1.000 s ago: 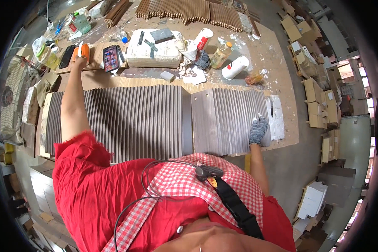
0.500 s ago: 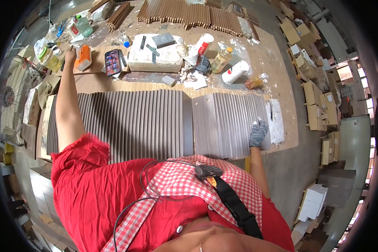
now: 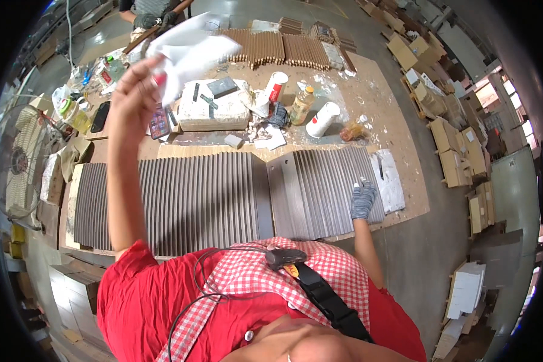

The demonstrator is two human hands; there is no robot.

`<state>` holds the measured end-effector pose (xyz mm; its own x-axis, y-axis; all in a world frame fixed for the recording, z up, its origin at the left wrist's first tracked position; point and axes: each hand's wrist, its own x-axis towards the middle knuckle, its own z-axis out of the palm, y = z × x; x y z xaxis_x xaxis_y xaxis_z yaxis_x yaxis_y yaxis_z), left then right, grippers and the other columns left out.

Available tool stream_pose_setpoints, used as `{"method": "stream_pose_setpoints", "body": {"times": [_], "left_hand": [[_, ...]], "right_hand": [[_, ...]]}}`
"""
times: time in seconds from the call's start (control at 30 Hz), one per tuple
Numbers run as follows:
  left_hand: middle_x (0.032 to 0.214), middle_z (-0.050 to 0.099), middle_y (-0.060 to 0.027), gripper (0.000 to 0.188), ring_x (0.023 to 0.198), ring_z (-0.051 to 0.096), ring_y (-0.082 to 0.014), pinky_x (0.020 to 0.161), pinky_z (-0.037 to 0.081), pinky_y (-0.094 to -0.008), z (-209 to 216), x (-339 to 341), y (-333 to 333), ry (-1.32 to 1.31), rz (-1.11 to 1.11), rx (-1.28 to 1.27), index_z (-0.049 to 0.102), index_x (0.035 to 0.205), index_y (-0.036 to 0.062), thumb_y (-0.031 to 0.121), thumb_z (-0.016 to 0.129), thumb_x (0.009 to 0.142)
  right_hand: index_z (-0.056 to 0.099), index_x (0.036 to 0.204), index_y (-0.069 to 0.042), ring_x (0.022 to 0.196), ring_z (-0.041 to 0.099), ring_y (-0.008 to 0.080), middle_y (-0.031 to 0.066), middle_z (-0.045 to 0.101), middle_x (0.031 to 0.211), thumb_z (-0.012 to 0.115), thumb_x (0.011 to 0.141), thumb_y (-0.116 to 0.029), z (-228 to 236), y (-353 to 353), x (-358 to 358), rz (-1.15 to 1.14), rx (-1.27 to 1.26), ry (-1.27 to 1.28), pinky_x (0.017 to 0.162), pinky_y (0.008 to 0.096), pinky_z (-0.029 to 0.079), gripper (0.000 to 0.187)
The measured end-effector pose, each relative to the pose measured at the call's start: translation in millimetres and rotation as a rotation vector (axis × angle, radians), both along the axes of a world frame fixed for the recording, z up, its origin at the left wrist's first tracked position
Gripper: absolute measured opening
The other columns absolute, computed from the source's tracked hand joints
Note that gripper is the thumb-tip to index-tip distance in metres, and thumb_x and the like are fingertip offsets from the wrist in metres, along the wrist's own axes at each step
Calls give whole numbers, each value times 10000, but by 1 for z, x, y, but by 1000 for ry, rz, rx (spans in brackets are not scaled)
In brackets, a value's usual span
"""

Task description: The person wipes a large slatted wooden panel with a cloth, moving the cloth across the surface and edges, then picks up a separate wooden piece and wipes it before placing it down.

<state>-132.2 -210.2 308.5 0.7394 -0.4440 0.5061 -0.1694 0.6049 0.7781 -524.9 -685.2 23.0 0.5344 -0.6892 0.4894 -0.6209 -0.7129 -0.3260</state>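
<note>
Bare and raised over the left of the table, my left hand point(image 3: 137, 90) pinches a white tissue point(image 3: 193, 57), which is spread out and blurred by motion. My right hand point(image 3: 363, 200), in a grey glove with pale fingertips, lies flat with its fingers apart on the right row of grey-brown strips point(image 3: 320, 190). A longer row of similar strips point(image 3: 205, 199) runs to the left, under my left forearm. Beyond my left wrist is a phone with a lit screen point(image 3: 159, 125), partly covered.
Behind the strips stand a wrapped white block point(image 3: 214, 120), a red-and-white canister point(image 3: 276, 89), a bottle with a yellow cap point(image 3: 301, 107) and a white canister point(image 3: 323, 120). Brown sticks point(image 3: 301, 51) lie stacked farther back. A fan point(image 3: 18, 160) stands left. A co-worker's gloved hand point(image 3: 145, 22) shows at the top.
My left hand has come up and right from beside the orange pack, now with a white tissue in it. The right hand stays on the strips. A co-worker has come into view.
</note>
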Motion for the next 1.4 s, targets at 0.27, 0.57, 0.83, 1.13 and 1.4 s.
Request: {"method": "stream_pose_setpoints", "body": {"times": [0.27,0.57,0.83,1.13,1.4], "left_hand": [[920,698,-126,179,724,647,-137,625,528,-247,69,-242,-103,-364,-905,-523,678,1011,-40,14,706,843],[900,691,-127,161,706,638,-144,611,518,-256,63,-312,-156,-373,-1304,-371,676,996,-40,29,693,851],[883,685,-128,149,691,629,-150,598,509,-265,50,-344,-175,-340,-1296,-339,675,983,-41,41,682,859],[864,678,-129,140,673,619,-158,583,498,-274,40,-348,-174,-321,-1197,-316,673,968,-41,56,669,868],[847,672,-131,137,657,610,-164,570,489,-282,36,-325,-148,-403,-1220,-300,671,955,-42,69,658,875]], "right_hand": [[649,1193,-59,1116,550,361,185,636,1167,647,896,-281,6,8,9,-28,23,-8,1024,459,392,371],[633,1232,-81,1124,549,361,170,640,1179,624,912,-344,10,9,2,-80,117,8,1029,478,376,414],[634,1229,-83,1110,551,364,179,634,1154,614,920,-332,-7,-4,-1,-51,40,-40,1016,476,381,397],[650,1193,-65,1094,560,355,173,644,1142,604,928,-315,1,3,-2,-27,-1,-71,1004,466,390,368],[641,1210,-77,1113,550,347,178,629,1149,636,914,-328,3,1,0,-79,87,-40,1021,465,381,388]]}}
